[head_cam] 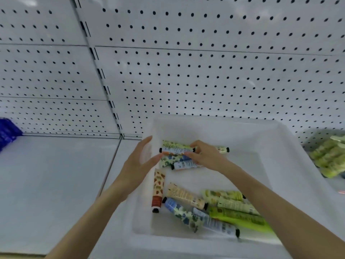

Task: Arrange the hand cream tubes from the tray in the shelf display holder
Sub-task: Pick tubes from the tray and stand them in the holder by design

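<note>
Hand cream tubes (184,195) heaped loose at the near right of the white tray (224,131), green, cream and blue-leafed, criss-crossed, caps every which way. Just beyond, along the tray's left wall, one orange-patterned tube (158,187), cap toward the camera, apart from the heap. Further in, the action: right hand (205,156) reaching in from the right, fingers curled over and thumb under a pair of tubes (176,148), gripping them at their right end. Long axis of that pair running left to right, straight across the view, a black cap showing at the left end. Left hand (136,163) right there at that cap end, by the tray's left wall, fingers straight and relaxed, holding nothing, palm turned toward the cap, thumb close to it, touching or just short, too blurred to call. Beneath the pair, more blue-patterned tubes (184,163) flat on the tray floor, and a pale tube (222,148) peeking out past the right hand. So: right hand the one with the grip, left hand the nearer for squaring up the loose ends, most likely. Shelf display holder nowhere in view, so no telling the direction of the carry. Behind it all, white shelf (56,184), pegboard back (205,71), blue goods (7,131) far left, green packets (328,157) far right.
</note>
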The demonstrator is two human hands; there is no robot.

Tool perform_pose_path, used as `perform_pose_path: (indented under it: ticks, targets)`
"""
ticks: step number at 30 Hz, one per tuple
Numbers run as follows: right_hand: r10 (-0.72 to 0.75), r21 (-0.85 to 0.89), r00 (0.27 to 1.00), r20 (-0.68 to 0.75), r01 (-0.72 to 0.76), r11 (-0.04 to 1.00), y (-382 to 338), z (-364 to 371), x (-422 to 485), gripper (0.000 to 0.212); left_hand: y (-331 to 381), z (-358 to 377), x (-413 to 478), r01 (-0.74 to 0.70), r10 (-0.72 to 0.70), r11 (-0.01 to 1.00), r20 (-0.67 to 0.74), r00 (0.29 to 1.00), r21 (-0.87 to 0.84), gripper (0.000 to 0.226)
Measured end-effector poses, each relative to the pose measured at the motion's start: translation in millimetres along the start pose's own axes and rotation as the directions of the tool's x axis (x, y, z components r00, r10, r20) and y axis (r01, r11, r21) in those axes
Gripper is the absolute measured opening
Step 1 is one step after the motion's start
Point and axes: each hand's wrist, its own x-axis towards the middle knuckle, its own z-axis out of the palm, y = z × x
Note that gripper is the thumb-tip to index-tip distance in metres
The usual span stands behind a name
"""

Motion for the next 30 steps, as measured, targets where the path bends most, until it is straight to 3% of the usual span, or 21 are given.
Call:
perform_pose_path:
  ticks: [5, 12, 16, 25, 30]
  targets:
    - [0.085, 0.290, 0.996, -0.025, -0.074, 0.954, 4.1, 6.5, 14.1, 0.039, -1.4, 0.9, 0.5, -0.001, 0.000, 1.000, -0.026, 1.000, -0.019, 0.076]
    - [0.108, 0.383, 0.972, -0.211, -0.019, 0.924, 5.9, 20.2, 16.4, 0.026, -5.9, 1.6, 4.6, -0.007, 0.010, 0.999, -0.064, 0.998, 0.038, 0.061]
    - [0.132, 0.528, 0.981, -0.143, -0.037, 0.848, 3.7, 16.9, 16.4, 0.035, -7.0, 2.4, 6.3, -0.007, 0.010, 0.999, -0.069, 0.998, 0.041, 0.057]
    - [0.187, 0.698, 0.980, -0.070, -0.086, 0.711, -2.6, 14.0, 5.1, 0.009, -4.2, 1.7, 5.7, 0.015, -0.012, 0.999, -0.056, 0.998, 0.049, 0.070]
    - [0.089, 0.687, 0.994, -0.070, -0.017, 0.727, -17.6, -14.6, -5.8, 0.005, 3.3, 2.6, 9.3, 0.001, 0.032, 0.952, -0.102, 0.994, 0.305, 0.072]
